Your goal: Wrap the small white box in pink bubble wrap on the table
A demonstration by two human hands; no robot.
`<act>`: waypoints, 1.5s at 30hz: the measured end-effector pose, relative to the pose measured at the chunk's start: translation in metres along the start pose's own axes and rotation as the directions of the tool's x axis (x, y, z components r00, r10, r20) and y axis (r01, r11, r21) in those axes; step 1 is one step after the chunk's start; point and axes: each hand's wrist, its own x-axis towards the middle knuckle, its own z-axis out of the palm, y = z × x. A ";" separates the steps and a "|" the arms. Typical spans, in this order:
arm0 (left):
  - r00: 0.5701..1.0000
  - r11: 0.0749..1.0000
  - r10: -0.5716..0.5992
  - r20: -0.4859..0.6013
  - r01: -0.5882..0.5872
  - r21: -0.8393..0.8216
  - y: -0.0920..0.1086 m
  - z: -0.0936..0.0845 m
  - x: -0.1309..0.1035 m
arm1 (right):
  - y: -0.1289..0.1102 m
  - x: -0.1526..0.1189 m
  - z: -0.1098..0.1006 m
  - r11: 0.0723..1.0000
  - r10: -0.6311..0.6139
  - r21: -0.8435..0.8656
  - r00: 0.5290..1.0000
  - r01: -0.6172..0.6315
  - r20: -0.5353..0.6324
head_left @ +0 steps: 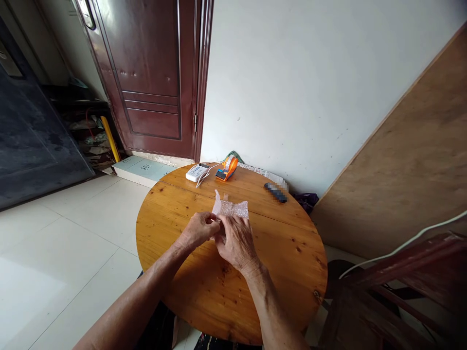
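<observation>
A clear piece of bubble wrap (235, 209) lies near the middle of the round wooden table, its left edge folded up. My left hand (199, 228) pinches that left edge between thumb and fingers. Across the near part of the wrap rests my right hand (237, 240), its fingers bent over the wrap and its thumb side close to my left fingertips. Both hands cover the near part, so whether anything lies inside the wrap is hidden. A small clear strip, perhaps tape, sticks up at the far edge.
At the table's (292, 253) far side stand an orange tape dispenser (228, 167) and a white box-shaped device (197, 172) with a white cable. A dark, blurred-out object (276, 192) lies at the right. Behind are a wall and a brown door (153, 73); a wooden chair (394, 291) stands right.
</observation>
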 end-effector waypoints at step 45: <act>0.683 0.463 0.712 0.163 -0.631 0.622 -0.034 0.009 0.000 | 0.037 -0.015 0.015 0.690 0.689 0.245 0.722 -0.681 0.063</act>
